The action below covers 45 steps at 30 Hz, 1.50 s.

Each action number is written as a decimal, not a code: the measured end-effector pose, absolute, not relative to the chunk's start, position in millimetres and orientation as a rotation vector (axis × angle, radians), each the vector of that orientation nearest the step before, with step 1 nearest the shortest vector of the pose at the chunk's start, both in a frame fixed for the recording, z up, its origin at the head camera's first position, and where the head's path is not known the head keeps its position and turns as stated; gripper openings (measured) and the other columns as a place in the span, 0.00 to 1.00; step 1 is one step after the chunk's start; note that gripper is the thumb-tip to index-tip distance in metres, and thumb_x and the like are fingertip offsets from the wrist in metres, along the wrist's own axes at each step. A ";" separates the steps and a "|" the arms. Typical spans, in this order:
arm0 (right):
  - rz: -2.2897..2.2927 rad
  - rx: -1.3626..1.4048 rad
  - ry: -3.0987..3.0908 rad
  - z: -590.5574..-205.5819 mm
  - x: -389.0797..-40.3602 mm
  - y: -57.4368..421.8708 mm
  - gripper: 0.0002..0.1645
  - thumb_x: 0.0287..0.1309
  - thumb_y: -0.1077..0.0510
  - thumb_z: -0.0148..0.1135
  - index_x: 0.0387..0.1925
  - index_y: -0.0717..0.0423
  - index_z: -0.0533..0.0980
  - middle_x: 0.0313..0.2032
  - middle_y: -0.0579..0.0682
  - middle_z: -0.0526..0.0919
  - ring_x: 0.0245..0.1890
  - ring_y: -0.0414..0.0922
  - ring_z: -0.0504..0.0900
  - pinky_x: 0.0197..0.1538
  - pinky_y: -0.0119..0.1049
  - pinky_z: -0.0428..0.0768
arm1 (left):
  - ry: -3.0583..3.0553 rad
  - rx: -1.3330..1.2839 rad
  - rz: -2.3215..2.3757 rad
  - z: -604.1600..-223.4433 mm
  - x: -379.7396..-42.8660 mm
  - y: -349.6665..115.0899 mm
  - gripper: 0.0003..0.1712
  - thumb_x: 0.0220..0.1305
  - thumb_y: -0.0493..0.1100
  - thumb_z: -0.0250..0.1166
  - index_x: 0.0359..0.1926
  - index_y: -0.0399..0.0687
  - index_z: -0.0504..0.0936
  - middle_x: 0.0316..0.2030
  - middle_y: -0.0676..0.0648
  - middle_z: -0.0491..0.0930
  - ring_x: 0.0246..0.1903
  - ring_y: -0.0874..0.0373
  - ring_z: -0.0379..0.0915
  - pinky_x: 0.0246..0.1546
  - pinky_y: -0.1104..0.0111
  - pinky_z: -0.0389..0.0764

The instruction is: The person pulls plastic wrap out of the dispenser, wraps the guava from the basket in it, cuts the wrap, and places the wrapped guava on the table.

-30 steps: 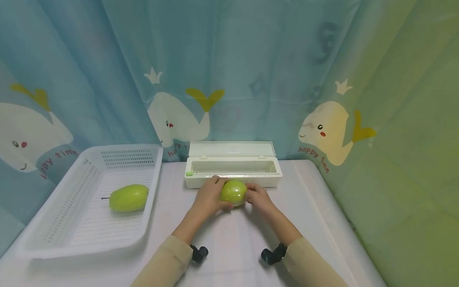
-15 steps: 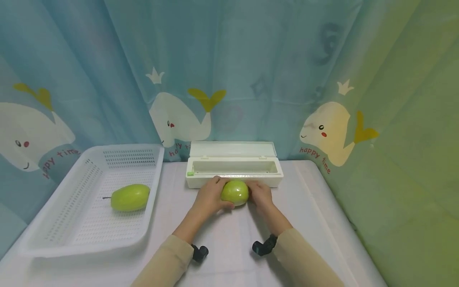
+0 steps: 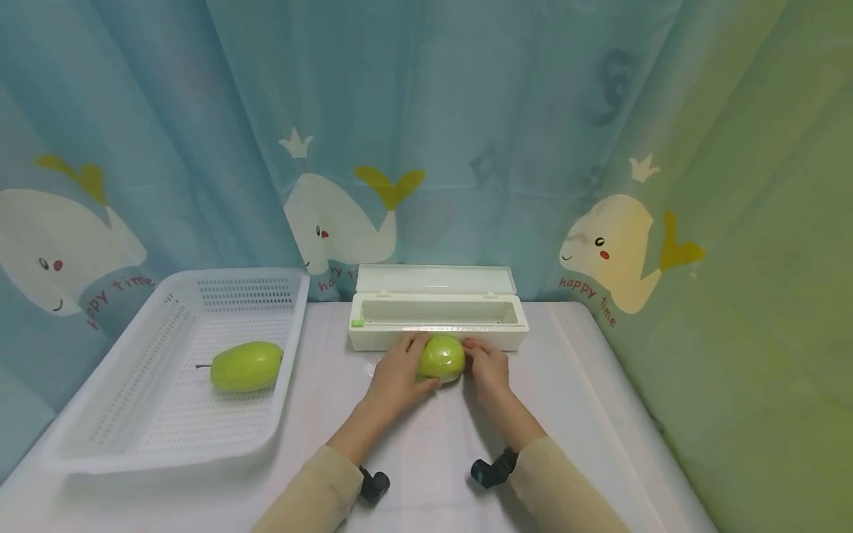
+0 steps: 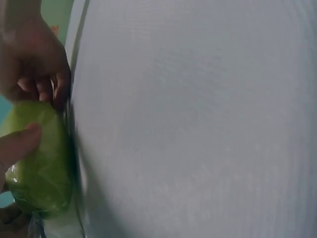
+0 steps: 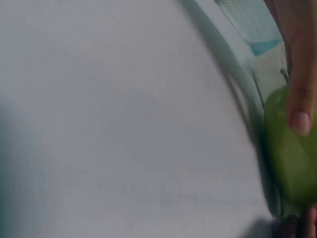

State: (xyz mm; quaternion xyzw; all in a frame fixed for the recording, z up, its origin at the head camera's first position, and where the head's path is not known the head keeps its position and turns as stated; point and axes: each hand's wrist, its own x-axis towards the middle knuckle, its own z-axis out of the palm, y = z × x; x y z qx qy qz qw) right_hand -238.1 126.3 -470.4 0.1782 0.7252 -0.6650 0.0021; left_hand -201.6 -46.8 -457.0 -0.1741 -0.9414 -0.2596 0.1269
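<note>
A green pear point(image 3: 442, 358) lies on the table in front of the white box, its skin shiny under clear cling film point(image 4: 34, 225). My left hand point(image 3: 398, 377) grips the pear from its left side, the thumb in front and the fingers behind. At the pear's other end is my right hand point(image 3: 492, 371), with curled fingers that appear to pinch the film; the film itself is hard to see there. In the left wrist view the left thumb point(image 4: 22, 144) presses on the wrapped pear, and the right hand point(image 4: 37, 64) meets its far end.
The white cling film dispenser box point(image 3: 437, 339) stands at the back with its lid point(image 3: 436, 280) raised and a green slider point(image 3: 358, 323) on its left. A white perforated basket point(image 3: 288, 385) on the left holds another green pear point(image 3: 246, 366). Curtains close off the back and right.
My right forearm has swung inward and the right hand sits closer against the pear's right end. The left hand keeps its grip. The view has shifted slightly.
</note>
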 end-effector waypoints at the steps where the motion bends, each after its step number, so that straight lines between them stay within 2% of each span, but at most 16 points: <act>1: -2.054 0.513 2.274 -469.4 -237.9 129.4 0.16 0.65 0.62 0.57 0.52 0.63 0.81 0.46 0.54 0.83 0.44 0.45 0.78 0.48 0.37 0.77 | -2.747 -0.504 -0.765 -456.5 -201.8 -47.2 0.46 0.48 0.51 0.81 0.67 0.48 0.70 0.58 0.44 0.74 0.55 0.45 0.74 0.53 0.50 0.79; 4: -2.025 0.417 2.194 -467.2 -239.8 141.9 0.18 0.64 0.63 0.57 0.54 0.64 0.78 0.38 0.49 0.81 0.35 0.42 0.76 0.38 0.33 0.75 | -2.773 -0.498 -0.812 -455.3 -202.6 -49.1 0.47 0.48 0.51 0.81 0.68 0.49 0.69 0.60 0.45 0.74 0.57 0.45 0.73 0.56 0.50 0.77; 7: -2.132 0.457 2.037 -467.8 -241.3 156.7 0.17 0.65 0.65 0.55 0.53 0.66 0.75 0.34 0.48 0.81 0.32 0.40 0.78 0.37 0.31 0.79 | -2.801 -0.488 -0.872 -454.7 -203.7 -50.8 0.48 0.48 0.50 0.81 0.68 0.50 0.69 0.62 0.46 0.73 0.61 0.46 0.72 0.61 0.50 0.74; 11: -2.249 0.570 1.908 -469.2 -239.2 164.9 0.18 0.67 0.67 0.49 0.56 0.69 0.72 0.43 0.57 0.83 0.36 0.42 0.84 0.45 0.35 0.85 | -2.831 -0.482 -0.917 -453.7 -204.6 -52.0 0.47 0.47 0.49 0.81 0.68 0.49 0.70 0.63 0.46 0.73 0.62 0.46 0.71 0.63 0.51 0.72; 14: -2.218 0.505 1.895 -465.5 -236.5 158.0 0.24 0.68 0.67 0.45 0.63 0.71 0.67 0.54 0.60 0.78 0.45 0.44 0.83 0.56 0.40 0.81 | -2.825 -0.487 -0.926 -451.6 -205.1 -52.4 0.47 0.46 0.48 0.81 0.67 0.47 0.71 0.63 0.45 0.74 0.62 0.46 0.72 0.62 0.51 0.73; 16: -2.178 0.450 1.925 -461.3 -235.7 150.6 0.25 0.68 0.66 0.44 0.65 0.70 0.66 0.56 0.59 0.76 0.48 0.44 0.81 0.59 0.42 0.78 | -2.815 -0.491 -0.936 -450.2 -205.6 -52.5 0.47 0.46 0.48 0.81 0.67 0.47 0.71 0.63 0.44 0.74 0.61 0.45 0.72 0.62 0.51 0.73; 22: -2.097 0.391 2.045 -455.0 -232.4 138.7 0.20 0.65 0.66 0.44 0.56 0.65 0.72 0.42 0.52 0.81 0.40 0.43 0.79 0.50 0.40 0.77 | -2.819 -0.504 -0.887 -449.6 -206.0 -51.6 0.47 0.46 0.49 0.81 0.67 0.47 0.70 0.61 0.43 0.75 0.60 0.45 0.73 0.61 0.51 0.74; 25: -2.067 0.331 2.097 -455.2 -229.0 137.3 0.23 0.64 0.67 0.43 0.58 0.68 0.73 0.49 0.57 0.82 0.47 0.46 0.81 0.56 0.43 0.78 | -2.812 -0.489 -0.849 -448.5 -204.8 -51.5 0.47 0.46 0.50 0.81 0.66 0.47 0.71 0.60 0.43 0.75 0.58 0.45 0.74 0.58 0.50 0.76; 29: -1.962 0.231 2.222 -454.6 -224.8 137.1 0.26 0.67 0.64 0.43 0.63 0.70 0.70 0.61 0.64 0.76 0.59 0.54 0.78 0.63 0.48 0.76 | -2.788 -0.474 -0.862 -447.6 -202.0 -51.4 0.47 0.45 0.49 0.82 0.66 0.48 0.71 0.60 0.40 0.70 0.56 0.43 0.75 0.53 0.50 0.79; 33: -1.907 0.222 2.272 -453.9 -221.6 141.8 0.26 0.67 0.58 0.51 0.64 0.64 0.67 0.57 0.63 0.77 0.57 0.56 0.78 0.57 0.46 0.78 | -2.795 -0.483 -0.823 -449.3 -198.9 -54.2 0.52 0.49 0.51 0.80 0.72 0.48 0.64 0.62 0.39 0.68 0.59 0.43 0.73 0.56 0.51 0.78; 37: -1.892 0.162 2.321 -452.7 -216.5 152.1 0.25 0.64 0.61 0.53 0.61 0.63 0.67 0.55 0.62 0.78 0.53 0.54 0.77 0.50 0.43 0.79 | -2.772 -0.479 -0.773 -448.7 -193.7 -61.4 0.57 0.53 0.56 0.76 0.77 0.46 0.57 0.65 0.42 0.72 0.63 0.43 0.68 0.62 0.51 0.73; 41: -1.855 0.079 2.396 -445.0 -209.1 161.4 0.23 0.62 0.64 0.53 0.58 0.64 0.71 0.55 0.64 0.78 0.51 0.51 0.78 0.47 0.43 0.81 | -2.678 -0.426 -0.814 -446.2 -187.5 -70.7 0.47 0.60 0.59 0.71 0.74 0.46 0.63 0.64 0.42 0.74 0.62 0.42 0.65 0.62 0.50 0.72; 45: -1.825 0.015 2.439 -432.2 -204.0 167.2 0.22 0.63 0.63 0.55 0.59 0.63 0.72 0.53 0.63 0.77 0.46 0.46 0.78 0.43 0.39 0.80 | -2.536 -0.261 -0.968 -446.2 -184.2 -80.9 0.36 0.62 0.52 0.71 0.69 0.50 0.70 0.60 0.42 0.72 0.60 0.42 0.63 0.60 0.49 0.70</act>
